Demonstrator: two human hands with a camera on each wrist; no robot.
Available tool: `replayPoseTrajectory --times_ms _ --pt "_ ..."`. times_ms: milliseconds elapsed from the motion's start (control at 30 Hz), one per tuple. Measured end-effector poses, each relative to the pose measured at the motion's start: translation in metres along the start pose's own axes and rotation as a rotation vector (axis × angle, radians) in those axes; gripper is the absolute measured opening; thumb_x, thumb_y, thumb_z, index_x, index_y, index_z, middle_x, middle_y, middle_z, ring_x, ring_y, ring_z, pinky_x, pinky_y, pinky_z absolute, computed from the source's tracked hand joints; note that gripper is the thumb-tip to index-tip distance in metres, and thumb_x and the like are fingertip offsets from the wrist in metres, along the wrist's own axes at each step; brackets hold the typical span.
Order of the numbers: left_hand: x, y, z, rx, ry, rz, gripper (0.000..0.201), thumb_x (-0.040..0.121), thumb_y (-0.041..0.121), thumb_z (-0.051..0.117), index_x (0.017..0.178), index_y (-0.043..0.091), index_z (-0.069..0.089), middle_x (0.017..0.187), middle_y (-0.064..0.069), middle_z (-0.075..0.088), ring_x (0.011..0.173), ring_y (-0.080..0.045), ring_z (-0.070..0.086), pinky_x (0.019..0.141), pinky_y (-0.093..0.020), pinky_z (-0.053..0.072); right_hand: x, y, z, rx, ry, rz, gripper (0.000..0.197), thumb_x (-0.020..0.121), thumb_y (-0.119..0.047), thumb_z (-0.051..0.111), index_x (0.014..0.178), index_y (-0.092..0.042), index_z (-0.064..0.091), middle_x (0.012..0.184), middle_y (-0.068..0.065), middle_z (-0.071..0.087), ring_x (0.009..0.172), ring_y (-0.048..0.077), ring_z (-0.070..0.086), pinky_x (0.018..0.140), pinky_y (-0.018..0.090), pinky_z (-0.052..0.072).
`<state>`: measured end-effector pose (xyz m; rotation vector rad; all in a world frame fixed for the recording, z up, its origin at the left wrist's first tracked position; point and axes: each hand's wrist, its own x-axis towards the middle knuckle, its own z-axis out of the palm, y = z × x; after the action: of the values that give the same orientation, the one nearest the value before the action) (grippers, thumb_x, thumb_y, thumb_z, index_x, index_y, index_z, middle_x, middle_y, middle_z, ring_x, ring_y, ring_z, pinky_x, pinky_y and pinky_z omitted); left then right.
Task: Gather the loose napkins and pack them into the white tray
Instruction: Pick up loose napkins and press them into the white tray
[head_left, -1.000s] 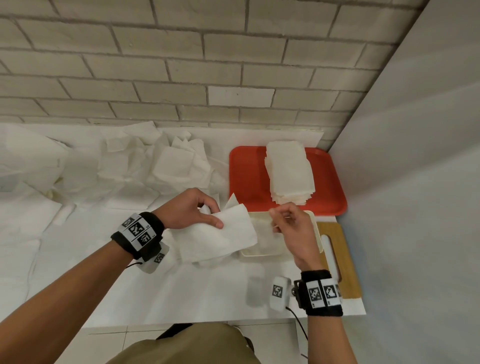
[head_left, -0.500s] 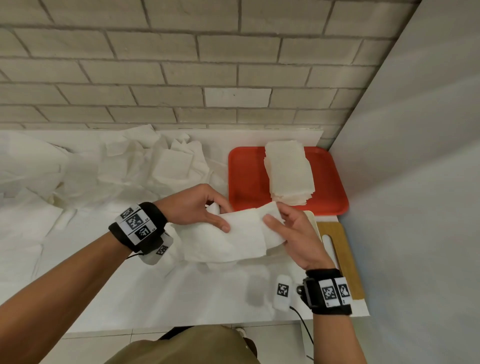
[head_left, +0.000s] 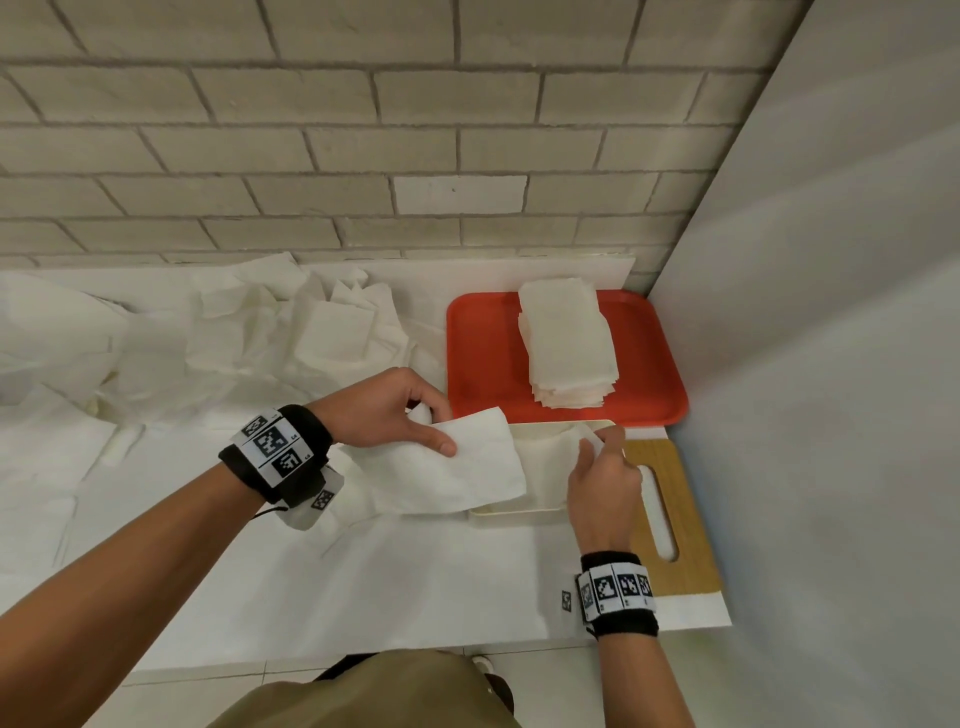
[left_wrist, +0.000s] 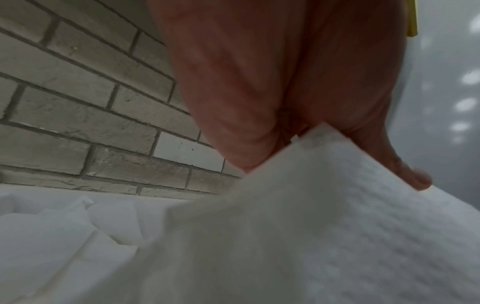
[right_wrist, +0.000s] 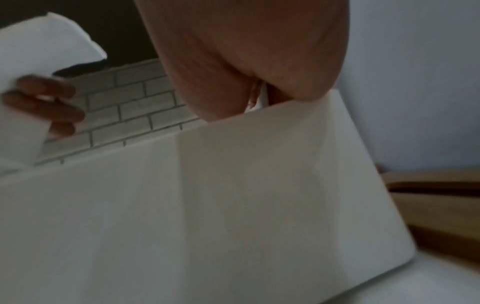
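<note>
The fingers (head_left: 441, 446) of the left hand (head_left: 384, 410) are curled around a wad of white napkins (head_left: 457, 473), thumb laid across the top sheet, which droops over the left edge of the white tray (head_left: 498, 512). From the left wrist view the thumb (left_wrist: 405, 170) presses on the embossed paper (left_wrist: 324, 236) and the rest of the hand is too close and blurred to read. The right hand (head_left: 602, 483) hovers over the right part of the tray, its fingertips pinching the corner of a single napkin (head_left: 550, 462) that lies down into the tray; the right wrist view shows that sheet (right_wrist: 233, 205) hanging as a broad creased panel from the pinch, with the other hand's fingers (right_wrist: 49, 102) wrapped on their bundle at the far left. The tray sits on the white bench (head_left: 363, 582), its right end on a wooden cutting board (head_left: 680, 525) with a slot handle. Just behind it stands a red tray (head_left: 483, 353) carrying a neat stack of folded napkins (head_left: 569, 348). To the left, against the brick wall (head_left: 363, 156), a heap of loose napkins (head_left: 249, 338) lies crumpled and overlapping across the bench.
</note>
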<state>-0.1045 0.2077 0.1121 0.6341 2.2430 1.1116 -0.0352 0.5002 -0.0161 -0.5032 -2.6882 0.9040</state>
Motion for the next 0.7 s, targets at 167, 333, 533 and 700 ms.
replayPoseTrajectory --times_ms 167,333,533,700 --pt "0.002 0.007 0.004 0.011 -0.012 0.008 0.016 0.087 0.029 0.088 0.086 0.014 0.081 0.084 0.007 0.078 0.076 -0.005 0.068 0.075 -0.013 0.048 -0.006 -0.015 -0.021 0.07 -0.027 -0.07 0.041 0.108 -0.042 0.062 0.136 -0.015 0.05 0.11 0.015 0.073 0.089 0.034 0.074 0.067 0.036 0.057" --pt "0.008 0.018 0.009 0.017 0.0 0.011 0.019 0.086 0.035 0.088 0.088 0.018 0.081 0.089 0.002 0.079 0.086 -0.027 0.071 0.084 -0.039 0.053 -0.021 -0.072 -0.057 0.659 -0.44 -0.057 0.044 0.095 -0.051 0.079 0.132 -0.032 0.064 0.122 -0.015 0.077 0.114 0.003 0.072 0.097 0.025 0.058" --pt "0.003 0.016 0.0 0.001 0.163 -0.011 0.025 0.079 0.042 0.092 0.1 0.032 0.08 0.092 0.008 0.077 0.088 -0.013 0.067 0.076 -0.03 0.046 0.007 -0.019 -0.04 0.191 -0.177 -0.031 0.027 0.1 -0.039 0.076 0.118 -0.019 0.073 0.088 -0.001 0.077 0.08 0.022 0.071 0.068 0.033 0.048" --pt "-0.006 0.01 -0.007 -0.071 0.231 -0.027 0.019 0.094 0.025 0.082 0.112 0.025 0.078 0.103 0.005 0.079 0.092 -0.031 0.067 0.086 -0.029 0.056 0.008 0.005 -0.031 -0.385 -0.138 -0.034 0.028 0.102 -0.038 0.072 0.12 -0.016 0.069 0.091 0.013 0.072 0.083 0.032 0.071 0.064 0.034 0.05"
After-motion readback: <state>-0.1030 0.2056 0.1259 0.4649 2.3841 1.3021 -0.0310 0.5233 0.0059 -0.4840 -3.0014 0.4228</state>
